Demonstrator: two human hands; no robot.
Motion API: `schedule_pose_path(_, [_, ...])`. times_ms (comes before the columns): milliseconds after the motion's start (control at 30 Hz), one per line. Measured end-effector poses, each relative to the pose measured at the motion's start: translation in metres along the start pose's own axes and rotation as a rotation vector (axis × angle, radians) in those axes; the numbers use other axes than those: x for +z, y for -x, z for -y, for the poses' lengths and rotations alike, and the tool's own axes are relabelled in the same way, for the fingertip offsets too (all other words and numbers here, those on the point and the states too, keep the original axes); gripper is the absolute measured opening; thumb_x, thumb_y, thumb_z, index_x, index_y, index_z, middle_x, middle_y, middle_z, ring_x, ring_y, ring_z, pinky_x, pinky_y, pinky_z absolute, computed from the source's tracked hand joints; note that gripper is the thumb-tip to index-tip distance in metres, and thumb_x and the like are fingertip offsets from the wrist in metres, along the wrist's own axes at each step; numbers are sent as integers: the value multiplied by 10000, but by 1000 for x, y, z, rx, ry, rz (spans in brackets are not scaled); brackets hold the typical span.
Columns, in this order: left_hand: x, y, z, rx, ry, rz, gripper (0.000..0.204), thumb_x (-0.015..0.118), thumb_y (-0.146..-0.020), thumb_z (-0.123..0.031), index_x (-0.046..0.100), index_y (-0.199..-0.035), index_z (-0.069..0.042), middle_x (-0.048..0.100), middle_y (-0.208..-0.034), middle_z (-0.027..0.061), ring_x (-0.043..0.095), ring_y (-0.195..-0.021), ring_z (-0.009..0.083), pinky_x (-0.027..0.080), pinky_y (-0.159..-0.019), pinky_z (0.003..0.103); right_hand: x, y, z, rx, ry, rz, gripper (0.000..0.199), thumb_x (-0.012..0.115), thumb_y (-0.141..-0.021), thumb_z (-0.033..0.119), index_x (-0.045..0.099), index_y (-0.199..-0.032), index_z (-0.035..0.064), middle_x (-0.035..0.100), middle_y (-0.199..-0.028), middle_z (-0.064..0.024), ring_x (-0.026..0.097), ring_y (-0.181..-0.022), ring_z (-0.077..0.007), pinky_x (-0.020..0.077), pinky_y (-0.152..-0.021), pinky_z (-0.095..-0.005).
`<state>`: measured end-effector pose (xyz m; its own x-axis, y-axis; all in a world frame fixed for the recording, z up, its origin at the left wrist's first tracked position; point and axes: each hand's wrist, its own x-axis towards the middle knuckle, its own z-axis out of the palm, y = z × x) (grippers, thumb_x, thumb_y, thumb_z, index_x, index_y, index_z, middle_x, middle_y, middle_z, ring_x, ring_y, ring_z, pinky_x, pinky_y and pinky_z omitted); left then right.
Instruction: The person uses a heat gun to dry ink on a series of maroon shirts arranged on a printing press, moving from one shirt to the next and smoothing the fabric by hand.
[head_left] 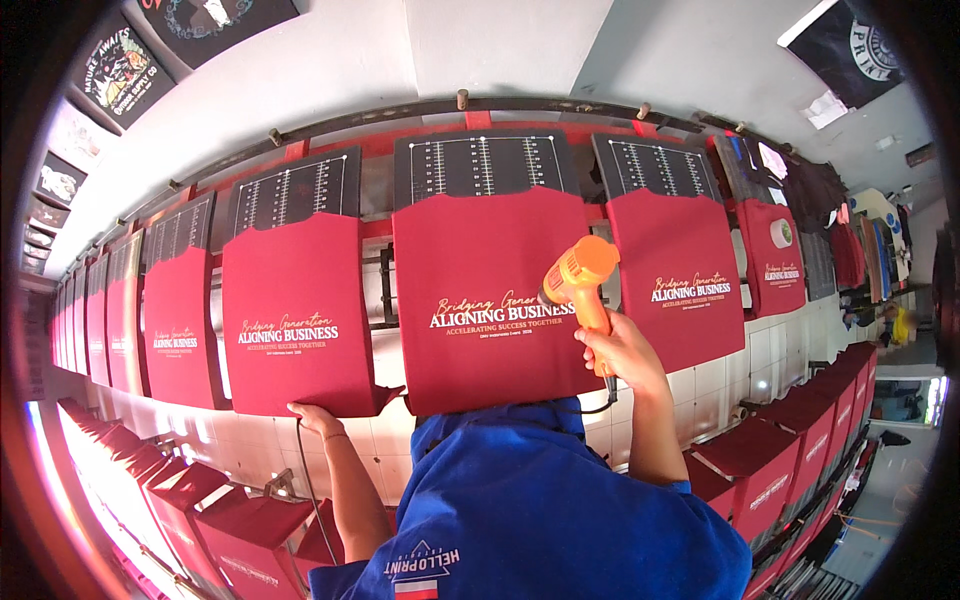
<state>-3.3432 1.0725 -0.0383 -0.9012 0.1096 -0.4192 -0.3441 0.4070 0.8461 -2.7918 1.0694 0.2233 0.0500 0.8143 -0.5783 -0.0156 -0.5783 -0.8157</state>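
Note:
My right hand [622, 352] is wrapped round the handle of an orange heat gun [588, 262]. Its dark nozzle points down and left over the white and gold print on a red T-shirt [480, 370]. A black cord [613, 400] leaves the handle and passes behind my blue shirt. My left hand [318, 420] is at the lower hem of another printed red T-shirt [290, 375] on the board to the left. A thin dark cord [303, 450] hangs from its fingertips, which look closed on it; the grip is partly hidden.
Black boards [487, 165] with white rulings carry the red shirts in a long row. On the right, a round white container [780, 233] sits on a shirt. A second row of red shirts [760, 470] stands behind me on both sides. Dark printed shirts [120, 75] hang along the wall.

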Motion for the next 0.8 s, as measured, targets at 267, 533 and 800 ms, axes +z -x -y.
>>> schedule_pose_path(267, [-5,-9,7,72,49,77,790,414,-961,-584,575,-1177,159,627,-1161,218,625,-974,319,518,-861,444,8,9,-14,-38,25,-152,236,618,-918,149,496,-1070,16,554,-806,-23,572,-636,-97,518,-535,-265])
schedule_pose_path(533, [-3,-2,5,114,111,85,714,443,-974,-536,599,-1145,139,633,-1139,202,623,-937,301,515,-824,433,33,8,-13,-48,-14,-92,247,624,-910,138,500,-1084,13,543,-807,-16,570,-641,-89,525,-554,-266])
schedule_pose_path(800, [-2,-7,7,117,63,29,692,446,-978,-531,586,-1188,113,638,-1158,193,635,-936,299,524,-821,422,44,7,-4,-2,14,-79,243,642,-897,143,518,-1060,12,552,-823,-19,571,-637,-92,517,-542,-260])
